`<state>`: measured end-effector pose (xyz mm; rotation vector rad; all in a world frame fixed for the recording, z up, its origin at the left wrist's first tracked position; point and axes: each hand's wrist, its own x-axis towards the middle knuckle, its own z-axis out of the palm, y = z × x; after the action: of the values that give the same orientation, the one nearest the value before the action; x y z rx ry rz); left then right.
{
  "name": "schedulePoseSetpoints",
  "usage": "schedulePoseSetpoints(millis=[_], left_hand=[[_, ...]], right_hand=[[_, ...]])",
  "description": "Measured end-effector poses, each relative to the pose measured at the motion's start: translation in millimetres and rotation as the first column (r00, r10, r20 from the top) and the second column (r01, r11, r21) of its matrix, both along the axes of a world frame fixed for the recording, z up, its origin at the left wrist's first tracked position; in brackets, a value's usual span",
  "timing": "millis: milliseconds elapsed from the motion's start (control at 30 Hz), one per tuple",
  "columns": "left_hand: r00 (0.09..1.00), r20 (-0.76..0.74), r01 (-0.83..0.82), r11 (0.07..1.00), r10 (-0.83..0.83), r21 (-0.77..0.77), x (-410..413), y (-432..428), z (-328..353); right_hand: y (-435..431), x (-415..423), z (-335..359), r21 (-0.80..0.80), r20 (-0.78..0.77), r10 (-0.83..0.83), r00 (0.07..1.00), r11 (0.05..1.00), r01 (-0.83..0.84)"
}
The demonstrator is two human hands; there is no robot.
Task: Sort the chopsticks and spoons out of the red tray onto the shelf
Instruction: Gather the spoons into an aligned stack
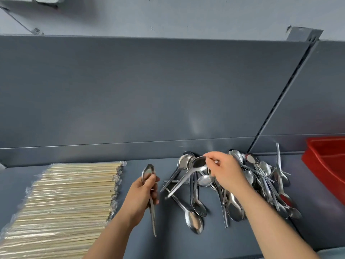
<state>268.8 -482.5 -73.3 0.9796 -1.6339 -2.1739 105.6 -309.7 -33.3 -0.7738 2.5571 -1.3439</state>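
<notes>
On the grey shelf [141, 243] lies a loose heap of steel spoons [261, 184], spread from the middle to the right. My right hand [225, 172] pinches one spoon [188, 177] by its bowl and holds it lifted over the left part of the heap, handle pointing down-left. My left hand [141, 199] grips a small stack of spoons [149, 186] upright, bowls up, handles hanging below my fist. Wrapped wooden chopsticks [61, 202] lie in a neat wide row at the left. The red tray [328, 165] sits at the right edge, only partly in view.
The shelf's grey back panel [149, 90] rises right behind the spoons. A slotted upright [280, 101] runs diagonally at the right. Bare shelf surface shows between the chopsticks and the spoon heap, under my left hand.
</notes>
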Motion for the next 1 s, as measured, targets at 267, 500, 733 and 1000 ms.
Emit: schedulePoseSetpoints(millis=[267,500,733,1000], left_hand=[[0.929,-0.075,0.37,0.918,-0.363,0.144,-16.7,20.1,0.9],[0.996,0.05,0.075,0.994,-0.079,0.08,-16.9,12.5,-4.9],[0.98,0.188,0.04,0.99,-0.065,0.132,-44.2,-22.2,-8.6],[0.949,0.134,0.221,0.907,-0.284,0.36,-47.9,-15.9,-17.1]], right_hand=[[-26.7,17.8,-3.6,-0.11,0.322,0.294,0.9,0.956,-0.273],[-27.0,11.8,-32.8,0.328,0.15,0.017,0.989,0.942,-0.066],[-31.3,23.5,-40.4,0.66,-0.038,0.078,0.996,0.75,-0.033],[-34.1,20.6,-47.9,0.589,-0.117,0.075,0.99,0.808,0.008]])
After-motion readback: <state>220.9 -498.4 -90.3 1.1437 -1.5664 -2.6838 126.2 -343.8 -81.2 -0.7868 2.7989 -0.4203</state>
